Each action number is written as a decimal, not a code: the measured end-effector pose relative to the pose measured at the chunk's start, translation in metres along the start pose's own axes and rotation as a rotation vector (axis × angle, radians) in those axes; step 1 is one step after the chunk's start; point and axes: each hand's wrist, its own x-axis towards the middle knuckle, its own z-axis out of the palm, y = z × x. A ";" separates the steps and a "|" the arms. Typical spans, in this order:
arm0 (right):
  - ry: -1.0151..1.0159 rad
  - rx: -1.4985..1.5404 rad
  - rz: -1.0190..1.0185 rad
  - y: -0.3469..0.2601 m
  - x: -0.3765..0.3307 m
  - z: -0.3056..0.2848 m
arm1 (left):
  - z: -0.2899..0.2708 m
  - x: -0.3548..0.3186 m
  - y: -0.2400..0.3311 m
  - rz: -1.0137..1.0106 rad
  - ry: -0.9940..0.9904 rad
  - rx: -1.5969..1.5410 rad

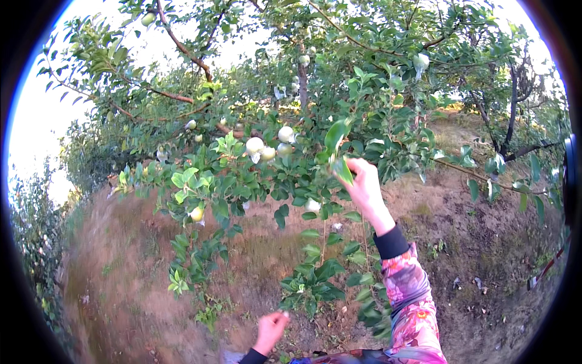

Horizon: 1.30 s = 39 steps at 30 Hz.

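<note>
My right hand is raised among the branches, fingers closed on a leafy shoot whose large green leaves look slightly blurred. Low in the view, my left hand is closed, thumb and fingertips together. A whitish speck shows at its fingertips, too small to name. Just above it hangs a cluster of dark green leaves. Left of my right hand, pale apples hang close together, some with thin whitish film on them. Another pale apple hangs lower, and a yellowish one sits farther left.
Bare branches cross the upper left, and a thin branch reaches out at the right. A tree trunk stands behind the foliage. Brown sloping soil lies below. A dark object cuts into the right edge.
</note>
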 end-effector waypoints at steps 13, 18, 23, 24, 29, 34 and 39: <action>0.040 0.393 0.230 0.011 -0.103 -0.008 | 0.019 0.128 0.270 0.649 0.109 -0.025; 0.054 0.393 0.212 0.020 -0.113 -0.012 | 0.050 0.140 0.284 0.468 -0.041 -0.135; 0.076 0.697 0.431 0.016 -0.114 -0.014 | 0.057 0.137 0.277 0.440 -0.125 -0.299; 0.090 0.852 0.504 0.016 -0.114 -0.015 | 0.057 0.136 0.273 0.448 -0.119 -0.323; 0.176 1.201 0.573 0.006 -0.113 -0.017 | 0.049 0.135 0.266 0.519 -0.030 -0.189; 0.154 1.033 0.528 -0.002 -0.120 -0.013 | 0.047 0.148 0.272 0.899 0.218 -0.014; 0.174 1.116 0.588 -0.003 -0.117 -0.007 | 0.041 0.160 0.263 1.055 0.226 0.034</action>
